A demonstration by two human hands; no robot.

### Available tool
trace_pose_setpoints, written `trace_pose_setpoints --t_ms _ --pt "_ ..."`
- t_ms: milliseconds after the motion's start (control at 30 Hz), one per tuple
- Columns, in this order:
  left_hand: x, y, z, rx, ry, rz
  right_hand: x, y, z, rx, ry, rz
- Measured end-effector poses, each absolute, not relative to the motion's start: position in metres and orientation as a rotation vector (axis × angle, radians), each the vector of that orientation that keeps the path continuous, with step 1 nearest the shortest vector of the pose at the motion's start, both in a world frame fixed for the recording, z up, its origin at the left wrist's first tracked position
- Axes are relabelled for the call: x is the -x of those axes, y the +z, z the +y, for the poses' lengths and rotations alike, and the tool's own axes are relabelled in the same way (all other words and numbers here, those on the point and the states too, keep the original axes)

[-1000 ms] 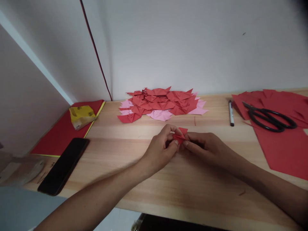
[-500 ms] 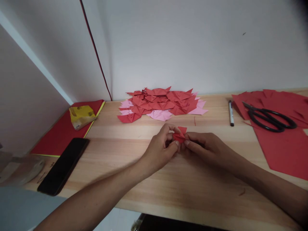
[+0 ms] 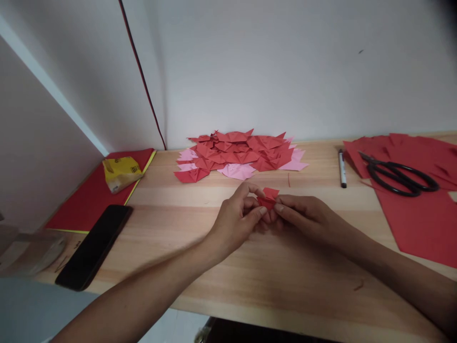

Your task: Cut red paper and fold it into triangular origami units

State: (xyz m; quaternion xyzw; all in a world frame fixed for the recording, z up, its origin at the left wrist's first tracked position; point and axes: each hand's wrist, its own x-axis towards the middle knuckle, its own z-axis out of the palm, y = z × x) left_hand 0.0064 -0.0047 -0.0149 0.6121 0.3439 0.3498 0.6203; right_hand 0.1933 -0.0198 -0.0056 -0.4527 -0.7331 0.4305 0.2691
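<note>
Above the middle of the table [image 3: 228, 281], the left hand [image 3: 236, 218] and the right hand [image 3: 307, 212] pinch the red paper [image 3: 270, 194] between thumbs and fingers. A little more of its face shows than one second ago; the folding seems unfinished.

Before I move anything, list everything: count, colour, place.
Small folded paper: one, red, in both hands
Folded pieces: many, red and pink, by wall
Marker: one, whitish, right of pieces
Scissors: one, black-handled, on loose paper
Loose paper: several, red, right
Sheet stack: one, red, yellow-edged, left
Packet: one, yellow, on stack
Phone: one, black, near stack
Container: count unclear, clear, left edge
Cord: one, dark, on wall
Scraps: at least two, red, on table
Table: one, pale wood, beneath
Wall: one, whitish, behind table
Dark shape: unclear, below table
Left hand: one, bare, holding paper
Right hand: one, bare, holding paper
</note>
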Motion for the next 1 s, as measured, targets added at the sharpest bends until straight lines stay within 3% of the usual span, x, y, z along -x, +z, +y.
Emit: trace_pose_setpoints --t_ms 1000 --pt "-0.0077 -0.0149 -0.0032 -1.375 0.809 0.786 -0.1967 -0.0090 -0.0180 1.194 1.141 -2.021"
